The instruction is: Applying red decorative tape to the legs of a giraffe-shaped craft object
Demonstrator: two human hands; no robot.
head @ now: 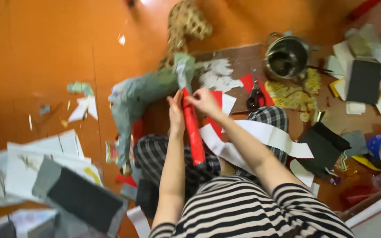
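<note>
Over the lap, red paper roll (193, 128) runs long-axis from knees up toward grey papier-mâché figure (133, 99), left hand (176, 115) curled around its upper part, right hand (204, 101) pinching the top end, both equally close.

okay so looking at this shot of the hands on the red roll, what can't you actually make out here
- Head view: whole frame is motion-blurred, so the paper scraps on the floor show no detail.
- Lower end of the red roll is hidden behind the left hand's forearm.
- Right hand: fingertip grip is blurred.
- Metal pot: contents too dark.
</note>
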